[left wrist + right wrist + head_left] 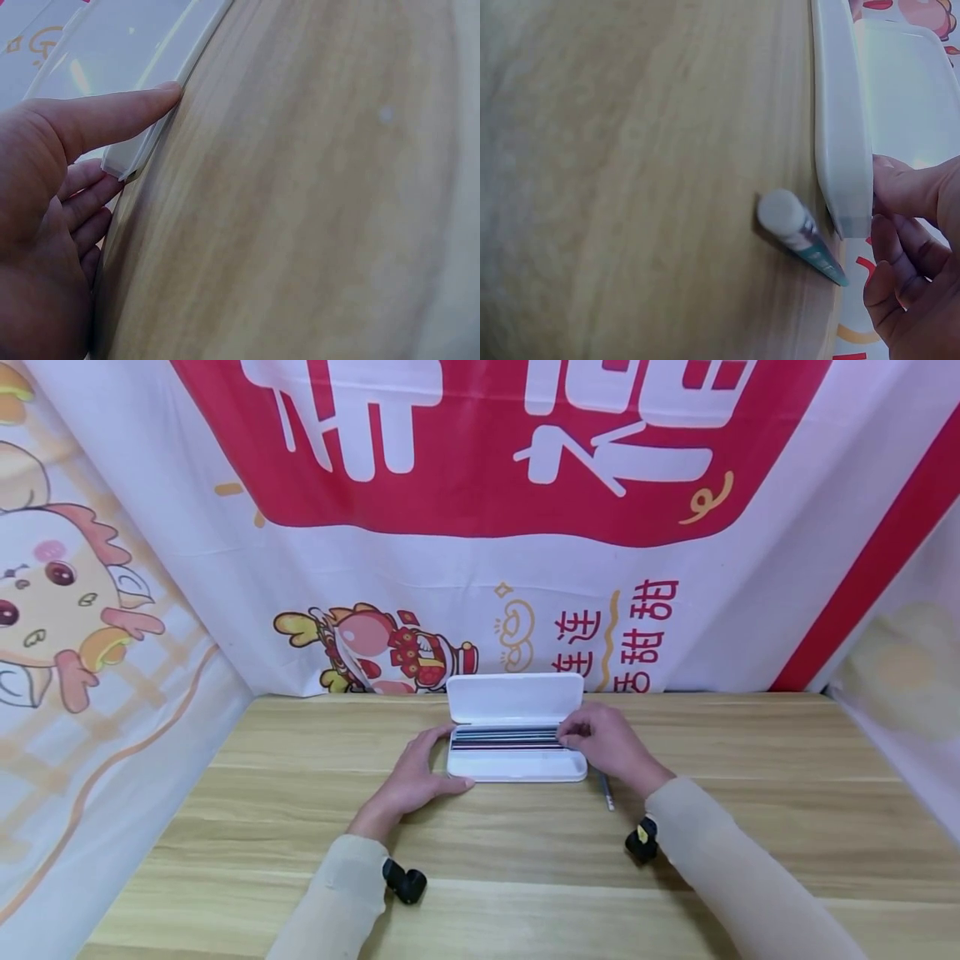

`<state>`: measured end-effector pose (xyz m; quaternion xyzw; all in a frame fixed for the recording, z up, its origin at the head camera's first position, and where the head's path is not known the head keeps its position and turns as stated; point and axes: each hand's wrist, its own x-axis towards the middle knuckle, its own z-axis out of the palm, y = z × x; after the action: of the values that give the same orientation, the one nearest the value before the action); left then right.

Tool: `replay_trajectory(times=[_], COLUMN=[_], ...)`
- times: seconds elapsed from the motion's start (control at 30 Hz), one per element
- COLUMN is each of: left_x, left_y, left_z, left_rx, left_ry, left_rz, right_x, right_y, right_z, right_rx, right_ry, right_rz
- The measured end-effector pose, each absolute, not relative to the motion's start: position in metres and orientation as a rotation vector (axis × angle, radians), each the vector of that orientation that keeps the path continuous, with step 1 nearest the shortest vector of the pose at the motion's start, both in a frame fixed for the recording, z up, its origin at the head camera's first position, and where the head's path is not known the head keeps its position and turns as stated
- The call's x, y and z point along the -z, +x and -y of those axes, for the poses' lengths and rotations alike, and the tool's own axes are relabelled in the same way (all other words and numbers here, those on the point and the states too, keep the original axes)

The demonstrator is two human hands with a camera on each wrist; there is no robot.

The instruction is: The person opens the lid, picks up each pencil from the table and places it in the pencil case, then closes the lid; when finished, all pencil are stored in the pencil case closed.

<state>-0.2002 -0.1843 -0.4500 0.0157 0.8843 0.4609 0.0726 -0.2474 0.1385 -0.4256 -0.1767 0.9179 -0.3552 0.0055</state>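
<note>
A white pencil case (517,767) lies on the table with its lid (515,698) raised at the back. Several dark pencils (504,737) are side by side inside it. My left hand (414,777) holds the case's left end, thumb (112,120) along the front edge and fingers round the far side. At the right end, my right hand (606,745) pinches a pencil among the row; the case wall partly hides the fingertips in the right wrist view. Outside the case, beneath that hand, lies one loose pencil (606,791) with a white end.
The case stands on a wood-grain table (510,860). Behind it hangs a white and red printed cloth (480,510), close to the raised lid. More printed cloth (82,610) borders the left side. Each wrist wears a small black camera (405,882).
</note>
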Motion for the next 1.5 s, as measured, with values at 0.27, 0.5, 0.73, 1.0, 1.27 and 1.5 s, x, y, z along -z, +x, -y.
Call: replay_trajectory(times=[0.27, 0.5, 0.73, 1.0, 1.27, 1.5], left_x=[0.449, 0.448, 0.447, 0.449, 0.449, 0.448], left_y=[-0.200, -0.199, -0.200, -0.200, -0.200, -0.200], left_z=[0.182, 0.182, 0.183, 0.183, 0.182, 0.183], left_rx=[-1.380, -1.388, -1.391, -1.383, -1.381, -1.375], left_ry=[0.037, 0.039, 0.053, 0.048, 0.053, 0.057], left_rz=[-2.656, -2.650, -2.656, -2.662, -2.667, -2.670], right_x=[0.426, 0.424, 0.424, 0.422, 0.417, 0.407], right_y=[-0.249, -0.249, -0.249, -0.247, -0.238, -0.217], right_z=[-0.138, -0.138, -0.140, -0.143, -0.154, -0.166], right_rx=[1.105, 1.090, 1.094, 1.108, 1.226, 1.335], right_ry=[-0.519, -0.512, -0.479, -0.458, -0.461, -0.344], right_rz=[-2.868, -2.857, -2.848, -2.839, -2.831, -2.847])
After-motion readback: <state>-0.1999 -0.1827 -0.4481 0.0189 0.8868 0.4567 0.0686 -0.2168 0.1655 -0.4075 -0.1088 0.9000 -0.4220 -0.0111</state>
